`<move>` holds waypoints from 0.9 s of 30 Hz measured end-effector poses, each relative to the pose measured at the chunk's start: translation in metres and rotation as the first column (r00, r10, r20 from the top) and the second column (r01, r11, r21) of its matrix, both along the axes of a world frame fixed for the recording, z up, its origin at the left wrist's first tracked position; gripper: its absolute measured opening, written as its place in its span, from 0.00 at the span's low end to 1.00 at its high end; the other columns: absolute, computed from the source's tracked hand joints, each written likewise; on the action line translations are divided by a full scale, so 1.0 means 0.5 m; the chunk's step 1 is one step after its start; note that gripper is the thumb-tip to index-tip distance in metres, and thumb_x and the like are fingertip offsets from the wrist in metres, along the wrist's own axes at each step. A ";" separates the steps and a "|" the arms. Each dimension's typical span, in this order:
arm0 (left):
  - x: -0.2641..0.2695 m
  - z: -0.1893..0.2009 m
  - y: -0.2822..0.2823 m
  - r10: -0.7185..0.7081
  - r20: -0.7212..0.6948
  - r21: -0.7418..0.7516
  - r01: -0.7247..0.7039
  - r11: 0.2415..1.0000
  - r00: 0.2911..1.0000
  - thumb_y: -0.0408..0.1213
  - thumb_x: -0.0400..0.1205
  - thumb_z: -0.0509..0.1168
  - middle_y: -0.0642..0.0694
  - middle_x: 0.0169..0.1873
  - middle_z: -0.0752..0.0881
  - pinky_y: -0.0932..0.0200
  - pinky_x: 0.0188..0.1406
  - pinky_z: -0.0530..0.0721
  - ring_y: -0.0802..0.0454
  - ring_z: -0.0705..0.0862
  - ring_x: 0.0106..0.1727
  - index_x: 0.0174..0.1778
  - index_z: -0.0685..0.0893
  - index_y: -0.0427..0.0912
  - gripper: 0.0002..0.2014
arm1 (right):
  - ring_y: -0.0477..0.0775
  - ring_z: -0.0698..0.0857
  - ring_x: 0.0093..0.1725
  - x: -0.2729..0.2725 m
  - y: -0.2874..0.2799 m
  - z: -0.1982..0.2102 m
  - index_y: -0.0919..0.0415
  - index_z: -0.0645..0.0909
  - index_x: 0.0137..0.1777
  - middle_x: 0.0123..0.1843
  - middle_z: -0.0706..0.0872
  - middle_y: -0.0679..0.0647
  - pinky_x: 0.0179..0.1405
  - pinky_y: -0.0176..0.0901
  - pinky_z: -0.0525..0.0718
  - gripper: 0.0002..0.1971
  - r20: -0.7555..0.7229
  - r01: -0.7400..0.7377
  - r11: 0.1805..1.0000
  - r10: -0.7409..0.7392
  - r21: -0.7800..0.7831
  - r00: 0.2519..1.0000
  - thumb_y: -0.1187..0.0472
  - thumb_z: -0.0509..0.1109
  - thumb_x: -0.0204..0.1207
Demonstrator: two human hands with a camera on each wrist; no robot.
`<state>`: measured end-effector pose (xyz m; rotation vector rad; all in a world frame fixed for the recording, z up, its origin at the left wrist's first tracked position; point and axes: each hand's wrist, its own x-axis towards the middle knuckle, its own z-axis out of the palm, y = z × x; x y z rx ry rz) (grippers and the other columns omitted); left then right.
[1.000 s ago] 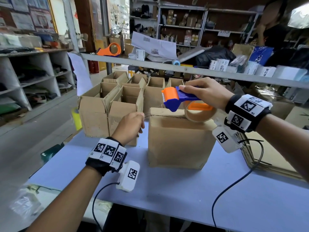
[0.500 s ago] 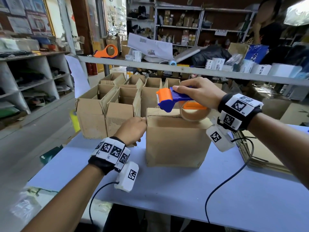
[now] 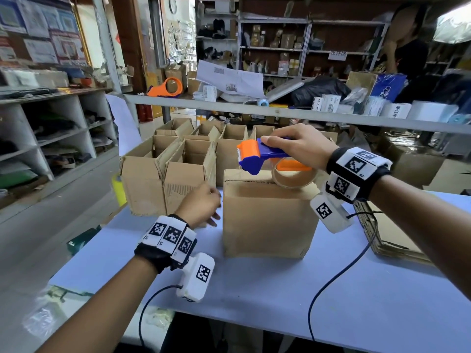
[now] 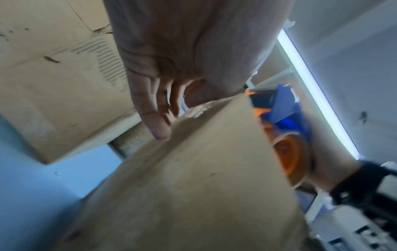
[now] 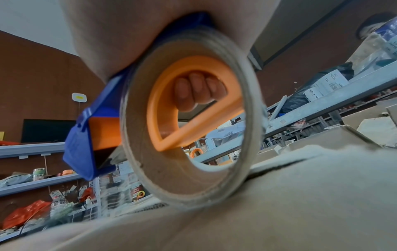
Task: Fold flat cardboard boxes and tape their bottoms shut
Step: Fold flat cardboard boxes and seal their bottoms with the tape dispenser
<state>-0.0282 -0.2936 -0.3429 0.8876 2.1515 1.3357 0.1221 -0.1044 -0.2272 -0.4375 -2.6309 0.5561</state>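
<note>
Right hand grips the tape dispenser, roll resting on the upturned box mid-table; left hand, fingers loose, empty beside it. Seam looks untaped yet; finished boxes stand behind.

Packing/shipping stockroom: grey metal shelving racks stuffed with parcels, rows of open brown cardboard boxes on pale blue counter, white labelled cartons.
</note>
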 end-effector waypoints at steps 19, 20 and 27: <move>0.001 0.046 0.106 -0.023 0.027 0.045 0.021 0.999 0.999 0.50 0.89 0.52 0.41 0.61 0.85 0.51 0.52 0.79 0.45 0.83 0.56 0.71 0.76 0.47 0.19 | 0.42 0.80 0.32 -0.022 0.040 0.009 0.45 0.87 0.37 0.30 0.84 0.44 0.32 0.43 0.69 0.23 0.070 0.107 0.984 -0.118 0.144 0.991 0.32 0.62 0.82; -0.001 0.041 0.109 -0.009 -0.007 0.049 0.010 0.999 1.000 0.51 0.88 0.53 0.43 0.59 0.85 0.50 0.53 0.79 0.46 0.83 0.56 0.70 0.76 0.47 0.19 | 0.41 0.80 0.32 -0.024 0.043 0.012 0.46 0.87 0.37 0.29 0.84 0.44 0.31 0.43 0.69 0.24 0.088 0.100 0.982 -0.116 0.160 0.989 0.31 0.63 0.82; -0.011 0.038 0.108 0.019 -0.170 -0.022 -0.023 0.999 0.985 0.47 0.89 0.52 0.43 0.55 0.85 0.52 0.54 0.77 0.44 0.81 0.56 0.66 0.79 0.47 0.16 | 0.53 0.83 0.38 0.003 0.065 0.042 0.48 0.87 0.40 0.35 0.87 0.50 0.37 0.50 0.76 0.23 0.209 0.061 0.958 -0.123 0.279 0.970 0.31 0.63 0.81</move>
